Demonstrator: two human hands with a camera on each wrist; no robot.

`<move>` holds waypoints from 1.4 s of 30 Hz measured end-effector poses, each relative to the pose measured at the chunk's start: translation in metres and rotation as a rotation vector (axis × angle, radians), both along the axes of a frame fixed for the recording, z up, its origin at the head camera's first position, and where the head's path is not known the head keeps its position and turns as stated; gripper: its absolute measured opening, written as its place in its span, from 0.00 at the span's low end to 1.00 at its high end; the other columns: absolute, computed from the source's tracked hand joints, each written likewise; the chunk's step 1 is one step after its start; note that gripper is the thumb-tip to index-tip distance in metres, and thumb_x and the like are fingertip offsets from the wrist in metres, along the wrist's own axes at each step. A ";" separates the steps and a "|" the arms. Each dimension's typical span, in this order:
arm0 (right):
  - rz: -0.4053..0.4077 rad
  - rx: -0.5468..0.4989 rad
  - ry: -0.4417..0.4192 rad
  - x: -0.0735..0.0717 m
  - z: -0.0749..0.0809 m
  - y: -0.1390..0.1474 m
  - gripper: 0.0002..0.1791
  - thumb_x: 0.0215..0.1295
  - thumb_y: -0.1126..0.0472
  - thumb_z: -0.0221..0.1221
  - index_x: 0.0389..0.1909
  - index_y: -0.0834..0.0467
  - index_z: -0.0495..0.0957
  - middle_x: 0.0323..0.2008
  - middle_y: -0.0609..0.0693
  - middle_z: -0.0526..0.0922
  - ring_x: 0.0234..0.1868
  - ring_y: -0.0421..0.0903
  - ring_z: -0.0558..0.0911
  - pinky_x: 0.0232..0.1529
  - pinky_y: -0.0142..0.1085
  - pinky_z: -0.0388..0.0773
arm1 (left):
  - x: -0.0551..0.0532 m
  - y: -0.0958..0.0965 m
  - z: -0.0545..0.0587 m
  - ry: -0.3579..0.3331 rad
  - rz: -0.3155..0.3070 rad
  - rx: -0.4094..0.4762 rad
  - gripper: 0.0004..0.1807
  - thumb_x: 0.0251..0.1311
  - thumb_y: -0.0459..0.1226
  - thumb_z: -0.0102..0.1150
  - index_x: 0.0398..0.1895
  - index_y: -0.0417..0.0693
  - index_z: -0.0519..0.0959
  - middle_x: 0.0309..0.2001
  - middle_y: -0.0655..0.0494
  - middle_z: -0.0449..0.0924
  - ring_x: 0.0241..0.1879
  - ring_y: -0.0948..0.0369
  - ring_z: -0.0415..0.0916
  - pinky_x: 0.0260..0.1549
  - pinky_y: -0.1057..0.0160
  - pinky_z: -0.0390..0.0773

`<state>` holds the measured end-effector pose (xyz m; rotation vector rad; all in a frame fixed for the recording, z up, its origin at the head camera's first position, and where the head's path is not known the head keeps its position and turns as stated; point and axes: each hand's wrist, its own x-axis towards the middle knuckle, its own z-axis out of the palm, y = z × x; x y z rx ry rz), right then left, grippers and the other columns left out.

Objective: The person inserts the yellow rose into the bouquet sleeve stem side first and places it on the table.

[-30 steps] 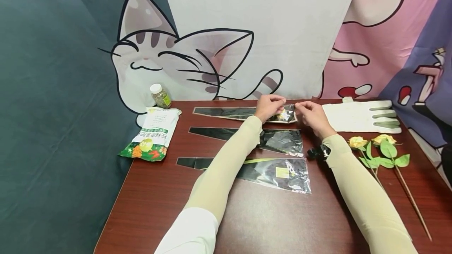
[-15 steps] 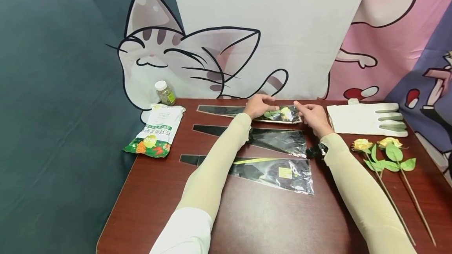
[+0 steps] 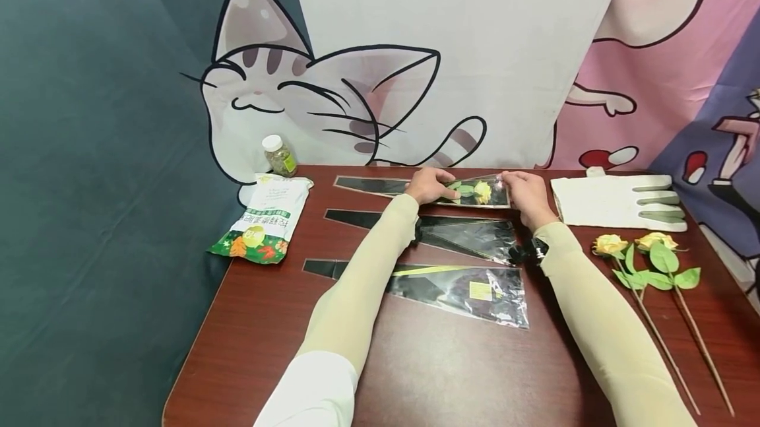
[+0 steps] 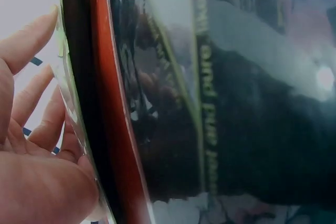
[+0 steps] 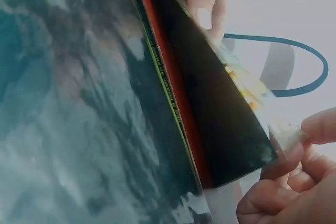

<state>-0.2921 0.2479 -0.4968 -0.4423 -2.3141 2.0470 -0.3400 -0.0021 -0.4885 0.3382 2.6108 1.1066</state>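
A yellow rose with green leaves lies inside the farthest clear-and-black flower sleeve, at the back of the table. Against the middle of this sleeve rests my left hand, its fingers and thumb fairly extended. My right hand pinches the sleeve's wide right end; the right wrist view shows thumb and finger on its clear corner. In the left wrist view, the left fingertips touch the sleeve's edge. Two more sleeves, a middle one and a nearer one, lie flat in front. The rose's stem is mostly hidden.
Two yellow roses on long stems lie at the right, near white gloves. At the left are a white-and-green printed bag and a white-capped jar. A printed curtain hangs behind the table.
My left hand has slid left along the far sleeve and lowered onto it, uncovering the rose inside. The right hand stays at the sleeve's right end. The head view has shifted slightly.
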 end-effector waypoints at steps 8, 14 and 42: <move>0.032 0.189 -0.115 0.001 0.005 0.001 0.28 0.72 0.31 0.60 0.42 0.54 0.83 0.25 0.37 0.82 0.19 0.40 0.69 0.18 0.35 0.68 | 0.001 -0.001 0.001 -0.018 0.001 0.029 0.23 0.60 0.51 0.78 0.59 0.64 0.87 0.62 0.64 0.84 0.65 0.56 0.78 0.73 0.38 0.69; 0.058 0.224 -0.199 -0.004 0.008 0.004 0.32 0.68 0.28 0.61 0.41 0.55 0.83 0.21 0.39 0.82 0.17 0.41 0.69 0.16 0.37 0.66 | 0.003 -0.001 -0.001 -0.016 0.010 0.035 0.22 0.59 0.50 0.79 0.56 0.63 0.88 0.57 0.63 0.86 0.60 0.57 0.80 0.74 0.38 0.69; 0.113 0.215 -0.061 0.008 0.010 0.024 0.30 0.70 0.32 0.63 0.47 0.57 0.83 0.23 0.33 0.80 0.23 0.37 0.76 0.23 0.32 0.74 | 0.000 -0.013 0.000 -0.007 0.049 0.175 0.22 0.62 0.46 0.78 0.58 0.53 0.87 0.54 0.57 0.87 0.56 0.55 0.82 0.66 0.48 0.80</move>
